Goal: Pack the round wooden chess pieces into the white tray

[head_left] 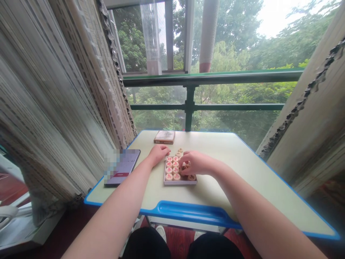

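Note:
A shallow box (180, 182) on the cream table (242, 169) holds several round wooden chess pieces (172, 168) with red marks, laid in rows. My right hand (194, 162) rests over the box's right side, fingers curled and pinched on a piece I can only partly see. My left hand (157, 154) lies at the box's far left corner, fingers bent down against the table beside it; I cannot make out anything in it. A few loose pieces (180, 151) sit just beyond the box.
The box's lid (164, 136) lies at the table's far edge. A phone (122, 167) rests at the left, near the bamboo blind (67, 108). A green railing (210, 77) and window stand behind. The table has a blue rim with a handle slot (188, 210).

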The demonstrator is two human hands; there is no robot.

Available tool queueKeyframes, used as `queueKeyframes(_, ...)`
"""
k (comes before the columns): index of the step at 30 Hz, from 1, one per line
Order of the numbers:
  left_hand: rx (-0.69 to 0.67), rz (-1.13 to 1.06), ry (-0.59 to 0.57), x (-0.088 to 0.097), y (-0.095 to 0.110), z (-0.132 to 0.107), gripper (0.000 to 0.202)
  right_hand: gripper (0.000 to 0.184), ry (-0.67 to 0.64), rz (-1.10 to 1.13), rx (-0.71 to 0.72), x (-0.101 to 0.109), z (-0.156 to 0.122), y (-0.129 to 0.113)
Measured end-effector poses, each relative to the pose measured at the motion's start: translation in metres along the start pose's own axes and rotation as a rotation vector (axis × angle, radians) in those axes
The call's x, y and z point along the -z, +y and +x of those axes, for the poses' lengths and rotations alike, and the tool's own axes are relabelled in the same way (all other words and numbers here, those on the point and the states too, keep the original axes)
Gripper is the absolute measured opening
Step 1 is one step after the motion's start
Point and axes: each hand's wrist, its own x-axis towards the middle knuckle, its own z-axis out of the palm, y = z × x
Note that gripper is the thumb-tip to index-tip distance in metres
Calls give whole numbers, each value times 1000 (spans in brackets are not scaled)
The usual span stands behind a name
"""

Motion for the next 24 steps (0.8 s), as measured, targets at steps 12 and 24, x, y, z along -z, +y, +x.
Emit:
queueKeyframes(12,5,2,0,0,2,-2,21,19,27,35,36,-1,5,6)
queueKeyframes(24,18,-23,-29,0,4,-2,17,40,176,-119,148,-21,28,40)
